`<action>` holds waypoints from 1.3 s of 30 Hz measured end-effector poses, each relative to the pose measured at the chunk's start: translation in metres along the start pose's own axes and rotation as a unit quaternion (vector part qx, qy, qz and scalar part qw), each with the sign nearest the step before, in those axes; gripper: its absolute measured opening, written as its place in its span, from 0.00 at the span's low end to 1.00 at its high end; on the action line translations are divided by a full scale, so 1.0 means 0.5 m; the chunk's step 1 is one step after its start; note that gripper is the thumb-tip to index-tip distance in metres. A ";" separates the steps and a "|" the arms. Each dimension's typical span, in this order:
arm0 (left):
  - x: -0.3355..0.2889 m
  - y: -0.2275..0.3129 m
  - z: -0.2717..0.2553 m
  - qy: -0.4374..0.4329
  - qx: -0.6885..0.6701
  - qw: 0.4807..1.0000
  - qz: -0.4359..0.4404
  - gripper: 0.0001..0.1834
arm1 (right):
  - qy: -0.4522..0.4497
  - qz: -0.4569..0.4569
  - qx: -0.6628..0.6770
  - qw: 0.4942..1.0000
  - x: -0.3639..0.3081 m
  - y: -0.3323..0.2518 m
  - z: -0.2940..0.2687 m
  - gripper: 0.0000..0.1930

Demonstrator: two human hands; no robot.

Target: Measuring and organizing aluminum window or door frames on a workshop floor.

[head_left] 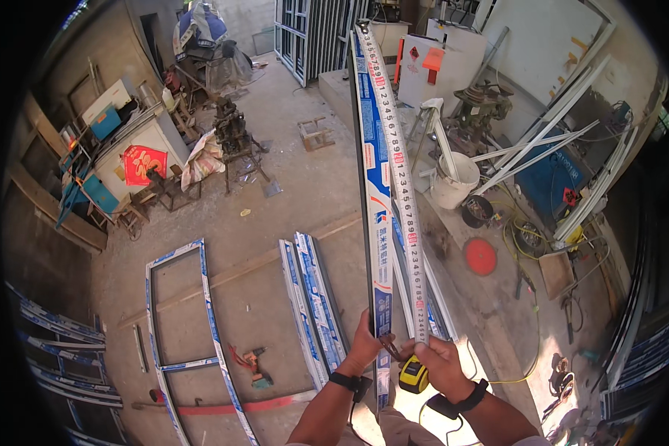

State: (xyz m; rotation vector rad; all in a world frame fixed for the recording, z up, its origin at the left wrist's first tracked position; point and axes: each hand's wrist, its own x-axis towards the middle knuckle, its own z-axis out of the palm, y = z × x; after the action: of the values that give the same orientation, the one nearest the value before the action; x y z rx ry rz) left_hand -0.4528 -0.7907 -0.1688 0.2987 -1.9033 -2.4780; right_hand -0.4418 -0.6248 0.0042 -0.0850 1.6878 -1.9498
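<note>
A long aluminium profile (379,245) in blue and white protective film stands out ahead of me, its near end by my body. My left hand (362,348) is closed around it near that end. My right hand (440,372) is closed on a yellow and black tape measure (414,375), thumb on the blade. The pulled-out tape blade (405,193) runs along the profile's right side, its hook end at the far tip. A small brown object (390,347) shows between my hands; its kind I cannot make out.
On the floor to the left lie a film-wrapped frame (152,312), a cordless drill (254,366) and several stacked profiles (312,305). At right are a white bucket (453,182), a red disc (481,256), cables and leaning white bars (550,134). A small wooden stool (316,134) stands farther off.
</note>
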 end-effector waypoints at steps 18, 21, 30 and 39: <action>0.005 0.000 0.017 0.022 -0.003 0.999 0.042 0.38 | -0.006 -0.037 -0.054 0.998 0.029 -0.002 -0.010 0.13; 0.003 0.025 0.029 0.031 -0.079 0.996 0.039 0.33 | -0.003 -0.041 -0.076 0.996 0.033 -0.008 0.003 0.14; 0.063 0.181 0.002 0.095 -0.181 0.977 0.068 0.34 | -0.018 0.037 -0.144 0.989 0.022 -0.016 -0.010 0.16; 0.129 0.394 -0.109 0.128 -0.178 0.971 0.098 0.50 | -0.058 0.127 -0.234 0.962 -0.104 0.019 -0.141 0.17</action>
State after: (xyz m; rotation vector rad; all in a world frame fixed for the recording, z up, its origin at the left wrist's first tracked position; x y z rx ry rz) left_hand -0.5302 -0.9023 -0.0032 0.3801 -1.2960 -2.4449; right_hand -0.4222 -0.5390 -0.0035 -0.1471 1.9398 -1.3081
